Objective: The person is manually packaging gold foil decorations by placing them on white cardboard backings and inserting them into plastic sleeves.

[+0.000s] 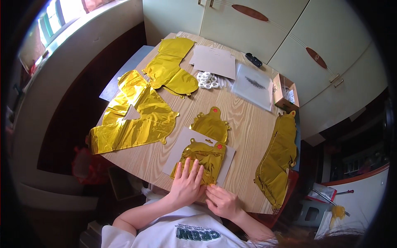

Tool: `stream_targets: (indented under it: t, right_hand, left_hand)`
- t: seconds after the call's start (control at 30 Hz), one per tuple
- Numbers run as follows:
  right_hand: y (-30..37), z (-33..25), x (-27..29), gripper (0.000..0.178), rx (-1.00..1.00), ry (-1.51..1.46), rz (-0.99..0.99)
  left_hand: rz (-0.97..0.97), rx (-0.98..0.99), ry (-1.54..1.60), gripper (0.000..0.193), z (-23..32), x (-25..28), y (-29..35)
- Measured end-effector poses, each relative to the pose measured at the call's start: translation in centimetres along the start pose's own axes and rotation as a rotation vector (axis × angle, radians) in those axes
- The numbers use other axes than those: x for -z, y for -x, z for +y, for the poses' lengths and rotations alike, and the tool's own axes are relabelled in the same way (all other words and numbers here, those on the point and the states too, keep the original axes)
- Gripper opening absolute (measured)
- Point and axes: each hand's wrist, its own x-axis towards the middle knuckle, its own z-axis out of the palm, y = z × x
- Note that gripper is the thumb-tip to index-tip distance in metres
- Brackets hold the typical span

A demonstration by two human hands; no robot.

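A folded gold foil balloon [209,156] lies on a grey card [227,159] with a hanging slot, close to the table's near edge. My left hand [188,182] rests flat on the foil, fingers stretched out. At the foil's lower right corner, my right hand [223,201] has its fingers curled and pinches the edge. A red dot marks the balloon's upper right tab. Just beyond the card, another gold foil piece [210,125] shows, its near part hidden by the card.
Flat gold foil balloons lie at the left [144,109], far left [175,60] and right edge [276,159] of the wooden table [244,136]. Farther back are grey cards [215,62], white ribbon rolls [207,80], clear bags [250,89], a small box [279,97] and a black object [253,60].
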Motion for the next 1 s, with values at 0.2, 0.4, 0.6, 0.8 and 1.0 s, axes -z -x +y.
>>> stream_targets:
  t: [0.2,0.4,0.6,0.8,1.0]
  right_hand:
    - [0.0,-0.2,-0.1,0.024,-0.020,0.007,0.022]
    - [0.0,0.3,0.0,0.022,-0.005,-0.012,0.008]
    - [-2.4,5.9,1.7,0.025,-0.083,-0.106,0.120]
    - [-6.8,12.9,1.1,0.031,-0.289,-0.013,0.194]
    - [-8.0,13.4,1.5,0.026,-0.522,-0.201,-0.061]
  left_hand:
    - [-0.046,0.073,0.021,0.078,-1.1,0.3,-0.2]
    - [-0.073,0.050,0.037,0.085,-2.5,0.3,-0.4]
    - [-0.068,0.062,0.011,0.088,-2.5,0.5,-0.3]
    - [-0.062,0.041,-0.007,0.090,-2.2,0.5,-0.6]
    - [-0.070,0.077,-0.025,0.092,-2.0,0.5,-0.5]
